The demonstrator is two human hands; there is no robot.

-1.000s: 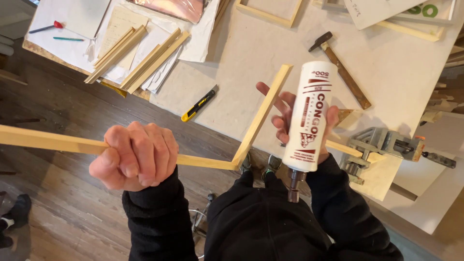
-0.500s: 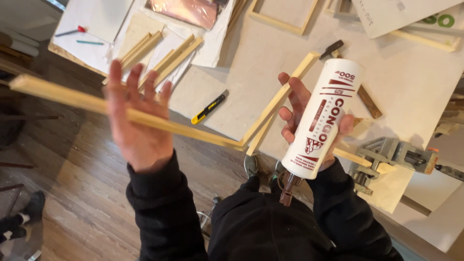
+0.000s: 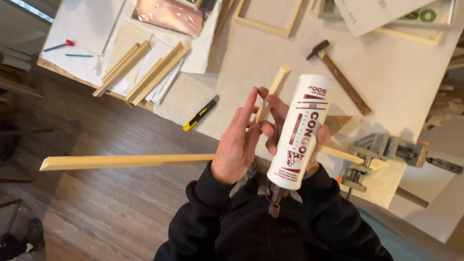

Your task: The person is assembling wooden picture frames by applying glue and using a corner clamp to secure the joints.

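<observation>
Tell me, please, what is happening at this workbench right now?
A person in a black top holds a white glue bottle in the right hand, nozzle pointing down toward the body. The left hand, fingers open, presses flat against a short wooden strip that rises from the hands. A long wooden strip runs out to the left over the floor. On the table lie a hammer, a yellow utility knife, a corner clamp and loose frame strips.
</observation>
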